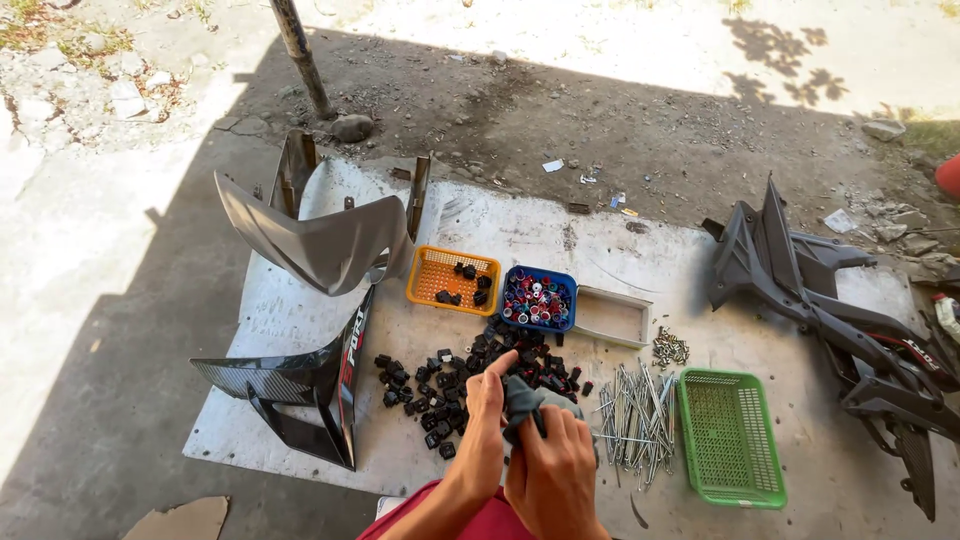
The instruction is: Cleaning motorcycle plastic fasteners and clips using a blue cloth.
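Evidently both hands, left hand (483, 425) and right hand (553, 470), pinch a grey rag (522, 400) above black clips (440, 395) near the board's (300, 320) front edge; a trailing corner could scatter them.

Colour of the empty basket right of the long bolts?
Green basket, empty, lattice-walled plastic; the head view shows it clearly.
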